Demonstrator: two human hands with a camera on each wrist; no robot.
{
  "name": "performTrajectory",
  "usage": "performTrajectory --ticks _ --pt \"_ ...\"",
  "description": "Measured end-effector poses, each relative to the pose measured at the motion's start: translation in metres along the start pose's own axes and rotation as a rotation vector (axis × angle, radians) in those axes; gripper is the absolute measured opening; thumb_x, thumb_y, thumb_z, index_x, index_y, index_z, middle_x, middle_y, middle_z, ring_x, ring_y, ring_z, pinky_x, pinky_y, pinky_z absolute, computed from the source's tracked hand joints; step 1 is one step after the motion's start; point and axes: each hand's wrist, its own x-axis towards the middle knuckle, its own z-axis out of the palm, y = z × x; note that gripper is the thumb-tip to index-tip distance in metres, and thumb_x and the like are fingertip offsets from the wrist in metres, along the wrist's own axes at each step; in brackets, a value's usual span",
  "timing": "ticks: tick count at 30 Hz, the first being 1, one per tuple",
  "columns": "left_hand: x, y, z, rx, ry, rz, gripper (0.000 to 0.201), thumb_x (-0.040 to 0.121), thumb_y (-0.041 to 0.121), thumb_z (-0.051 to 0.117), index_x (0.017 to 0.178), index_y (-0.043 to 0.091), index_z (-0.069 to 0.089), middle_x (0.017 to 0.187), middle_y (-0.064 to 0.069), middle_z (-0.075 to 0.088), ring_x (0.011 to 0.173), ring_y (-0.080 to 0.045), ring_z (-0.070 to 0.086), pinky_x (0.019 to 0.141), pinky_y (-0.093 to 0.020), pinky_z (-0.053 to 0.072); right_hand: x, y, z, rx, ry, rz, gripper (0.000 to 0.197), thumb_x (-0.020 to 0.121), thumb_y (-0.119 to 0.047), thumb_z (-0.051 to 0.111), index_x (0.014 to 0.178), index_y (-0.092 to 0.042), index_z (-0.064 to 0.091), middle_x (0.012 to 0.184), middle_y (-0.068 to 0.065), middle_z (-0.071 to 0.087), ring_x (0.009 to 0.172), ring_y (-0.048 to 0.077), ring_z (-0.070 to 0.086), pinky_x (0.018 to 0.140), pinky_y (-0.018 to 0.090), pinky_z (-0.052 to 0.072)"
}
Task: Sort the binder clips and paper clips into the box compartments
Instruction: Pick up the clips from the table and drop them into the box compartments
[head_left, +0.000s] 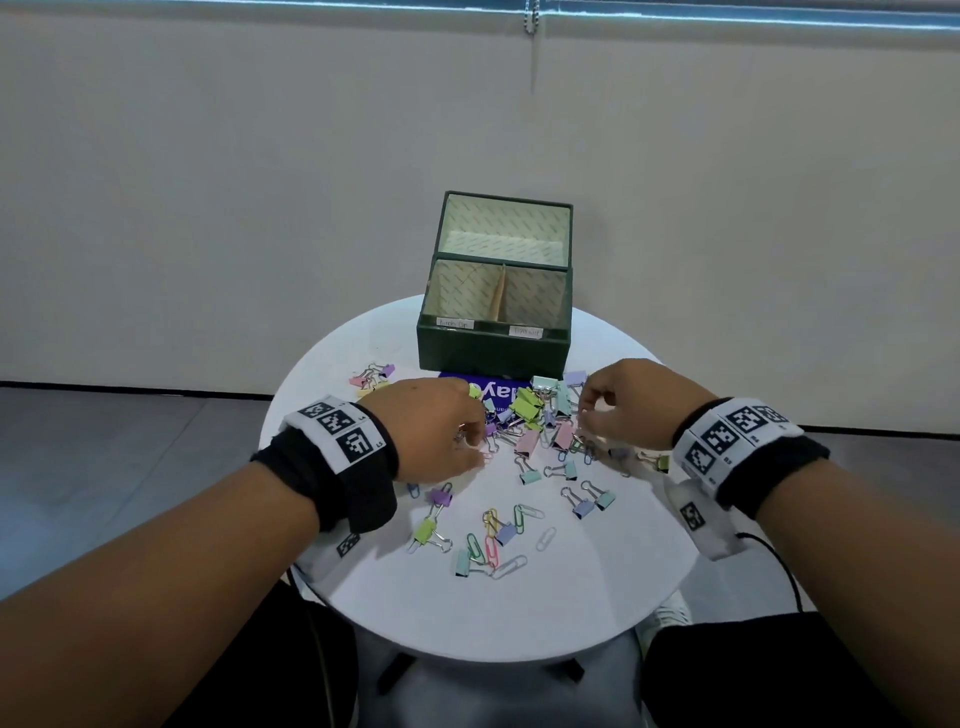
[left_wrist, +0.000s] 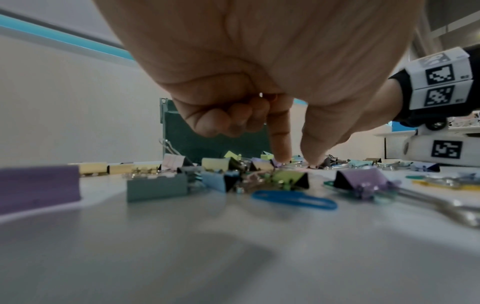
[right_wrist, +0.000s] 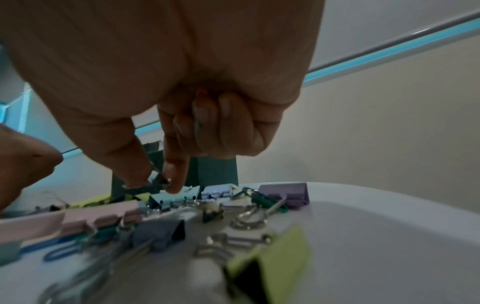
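Right wrist only: right hand (right_wrist: 166, 181) pinching clip (right_wrist: 158, 181)

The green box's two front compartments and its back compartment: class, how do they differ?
The back compartment spans the green box in full width; the front compartments split that width at a divider. Each front compartment carries a small white label on its rim; the back one shows none. All have the same pale patterned lining and hold no clips.

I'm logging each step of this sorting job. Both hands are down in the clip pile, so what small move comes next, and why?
Probably lift the right hand: its thumb and forefinger already pinch a silver wire binder-clip handle above the pile, and the green two-compartment box behind shows nothing inside.
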Motion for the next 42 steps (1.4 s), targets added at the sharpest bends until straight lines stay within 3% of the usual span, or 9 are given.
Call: performTrajectory --ticks 6,10,12,19,23,26,30,34,42 --pt "0.003 0.002 0.001 0.005 -0.042 0.040 0.015 0.089 0.046 0.063 0.093 0.034 0.070 0.090 0.013 0.045 0.079 -0.008 0.050 0.065 -0.025 0.036 0.007 -0.006 -0.007 -0.103 0.033 0.061 0.037 0.087 -0.062 0.059 0.104 -0.031 0.071 0.094 -0.008 0.068 0.084 0.012 0.056 0.072 0.027 0.042" --pt "0.004 0.002 0.004 0.050 -0.058 0.096 0.017 0.096 0.037 0.050 0.097 0.029 0.065 0.097 0.010 0.053 0.084 -0.012 0.053 0.072 -0.029 0.046 0.000 -0.017 -0.013 -0.073 -0.020 0.030 0.029 0.079 -0.057 0.072 0.082 -0.028 0.070 0.077 -0.012 0.063 0.077 0.013 0.059 0.058 0.025 0.038" --pt "0.004 0.003 0.005 0.046 -0.063 0.093 0.018 0.096 0.032 0.045 0.097 0.026 0.063 0.099 0.007 0.056 0.084 -0.014 0.055 0.074 -0.030 0.049 -0.002 -0.026 -0.008 -0.167 -0.100 0.028 0.032 0.076 -0.059 0.074 0.089 -0.030 0.070 0.082 -0.012 0.061 0.082 0.012 0.058 0.055 0.023 0.034" --pt "0.004 0.005 -0.001 -0.028 -0.060 0.011 0.023 0.096 0.033 0.038 0.075 0.025 0.044 0.080 0.005 0.050 0.071 -0.016 0.048 0.065 -0.030 0.038 0.007 -0.035 0.006 -0.169 -0.094 0.084 0.026 0.081 -0.040 0.069 0.096 -0.020 0.068 0.095 0.000 0.068 0.088 0.018 0.062 0.062 0.025 0.043" --pt "0.002 0.007 -0.002 -0.017 -0.134 0.027 0.027 0.094 0.033 0.037 0.070 0.021 0.042 0.077 -0.001 0.054 0.070 -0.020 0.049 0.066 -0.032 0.044 0.005 -0.028 -0.010 -0.153 -0.019 0.078 0.038 0.087 -0.037 0.066 0.123 -0.026 0.062 0.115 -0.002 0.066 0.087 0.013 0.053 0.077 0.024 0.041" --pt "-0.002 0.006 -0.012 -0.004 -0.172 0.079 0.028 0.094 0.031 0.038 0.070 0.018 0.043 0.074 -0.004 0.053 0.064 -0.020 0.043 0.062 -0.034 0.042 -0.001 -0.019 -0.013 -0.190 0.025 -0.009 0.020 0.089 -0.033 0.062 0.108 -0.041 0.064 0.106 -0.011 0.066 0.083 0.011 0.054 0.075 0.026 0.047" --pt "-0.003 -0.010 -0.027 -0.546 -0.054 -0.012 0.028 0.099 0.027 0.046 0.075 0.015 0.053 0.068 0.000 0.050 0.060 -0.014 0.042 0.056 -0.031 0.040 -0.010 -0.017 -0.007 -0.249 -0.120 -0.141 0.025 0.089 -0.027 0.066 0.105 -0.045 0.072 0.102 -0.016 0.065 0.086 0.010 0.056 0.063 0.018 0.041" --pt "-0.010 -0.030 -0.021 -1.262 -0.243 -0.154 0.017 0.096 0.021 0.058 0.083 0.010 0.057 0.068 -0.005 0.051 0.054 -0.015 0.045 0.040 -0.020 0.037 -0.004 -0.015 0.000 -0.264 -0.146 -0.130 0.022 0.084 -0.034 0.073 0.105 -0.043 0.072 0.106 -0.015 0.069 0.095 0.014 0.062 0.079 0.029 0.052" --pt "-0.020 -0.040 -0.015 -1.562 -0.296 -0.272 0.010 0.086 0.014 0.064 0.090 0.005 0.065 0.073 -0.007 0.060 0.060 -0.014 0.064 0.043 -0.017 0.049 -0.002 -0.016 0.002 -0.292 -0.198 -0.091 0.012 0.086 -0.032 0.069 0.098 -0.034 0.071 0.099 -0.009 0.067 0.093 0.017 0.060 0.076 0.028 0.049"
